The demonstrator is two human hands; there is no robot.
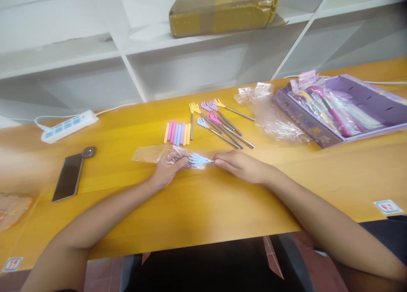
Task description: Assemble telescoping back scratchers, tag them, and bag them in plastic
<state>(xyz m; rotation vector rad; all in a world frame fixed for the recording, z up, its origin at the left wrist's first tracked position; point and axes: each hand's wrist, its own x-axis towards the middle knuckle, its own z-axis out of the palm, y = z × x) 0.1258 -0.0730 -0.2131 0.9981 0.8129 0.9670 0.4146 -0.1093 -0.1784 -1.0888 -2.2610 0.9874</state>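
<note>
A small blue hand-shaped scratcher (197,159) lies partly inside a clear plastic sleeve (178,157) on the yellow table (203,207). My left hand (167,170) pinches the sleeve at its left side. My right hand (239,165) pinches the scratcher's stem at its right end. Just beyond lie several more scratchers (219,120) with metal stems and a row of pastel handle grips (178,133).
A purple display box (346,107) of packed items stands at the right, with loose clear bags (270,114) beside it. At the left are a white power strip (68,125) and a dark phone (70,175). White shelves behind hold a cardboard parcel (222,10).
</note>
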